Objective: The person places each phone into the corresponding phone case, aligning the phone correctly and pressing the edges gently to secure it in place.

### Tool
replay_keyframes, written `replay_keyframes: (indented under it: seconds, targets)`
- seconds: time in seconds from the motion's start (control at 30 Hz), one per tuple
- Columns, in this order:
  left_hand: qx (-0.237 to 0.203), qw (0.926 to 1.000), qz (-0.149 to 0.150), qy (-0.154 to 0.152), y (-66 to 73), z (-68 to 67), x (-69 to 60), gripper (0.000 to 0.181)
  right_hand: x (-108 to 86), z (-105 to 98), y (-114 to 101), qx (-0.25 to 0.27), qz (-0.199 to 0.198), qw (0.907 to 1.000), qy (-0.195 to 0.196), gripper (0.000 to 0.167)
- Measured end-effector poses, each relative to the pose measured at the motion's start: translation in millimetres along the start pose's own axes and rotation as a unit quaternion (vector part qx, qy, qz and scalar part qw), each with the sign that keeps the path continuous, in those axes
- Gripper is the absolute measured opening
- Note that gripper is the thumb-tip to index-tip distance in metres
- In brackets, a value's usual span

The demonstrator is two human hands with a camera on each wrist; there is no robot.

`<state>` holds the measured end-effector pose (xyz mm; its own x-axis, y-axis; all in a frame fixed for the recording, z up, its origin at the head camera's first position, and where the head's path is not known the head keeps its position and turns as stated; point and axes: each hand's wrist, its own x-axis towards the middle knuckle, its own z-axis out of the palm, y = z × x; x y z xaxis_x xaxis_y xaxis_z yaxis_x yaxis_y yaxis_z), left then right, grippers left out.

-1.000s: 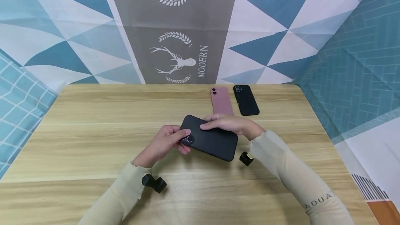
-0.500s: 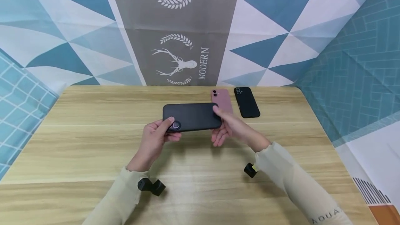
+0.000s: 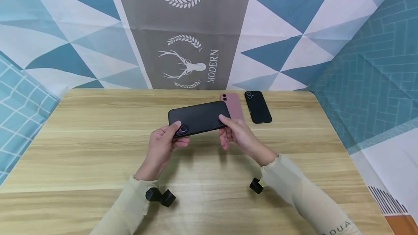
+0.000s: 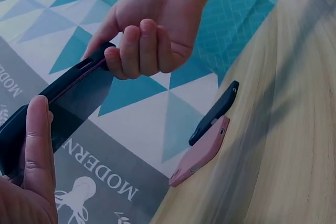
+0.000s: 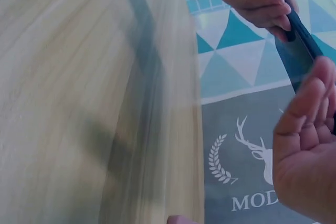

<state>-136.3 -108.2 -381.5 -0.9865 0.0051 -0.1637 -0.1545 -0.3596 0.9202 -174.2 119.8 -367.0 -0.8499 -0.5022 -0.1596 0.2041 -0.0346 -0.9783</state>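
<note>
A smartphone in a black case (image 3: 200,117) is held level above the table, its camera back upward and its right end slightly higher in the head view. My left hand (image 3: 159,147) grips the camera end, thumb on top beside the lenses. At the other end, my right hand (image 3: 241,136) pinches the corner, with its thumb on the back and its fingers loosely curled beneath. The left wrist view shows the phone's side edge (image 4: 79,69) with a cut-out in the case. A dark glossy face (image 5: 295,51) appears in the right wrist view. My palms hide parts of both ends.
A pink smartphone (image 3: 233,105) lies at the table's far side, its lower part close behind my right hand. To its right lies another black smartphone (image 3: 258,107). The wooden table (image 3: 98,148) ends at a patterned cloth (image 3: 186,17) behind and at both sides.
Both hands have lifted the black phone and shifted it away and left. It has turned from sloping down rightward to slightly up rightward. My right thumb has moved to the far end.
</note>
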Motion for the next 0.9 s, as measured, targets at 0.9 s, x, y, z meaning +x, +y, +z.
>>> replay_keyframes:
  seconds: [0.9]
  targets:
    - [0.042,0.9892,-0.069,-0.122,-4.9,6.3,-1.1,0.03,-3.4,0.6,1.4,0.12,0.013,0.9912,0.053,0.043]
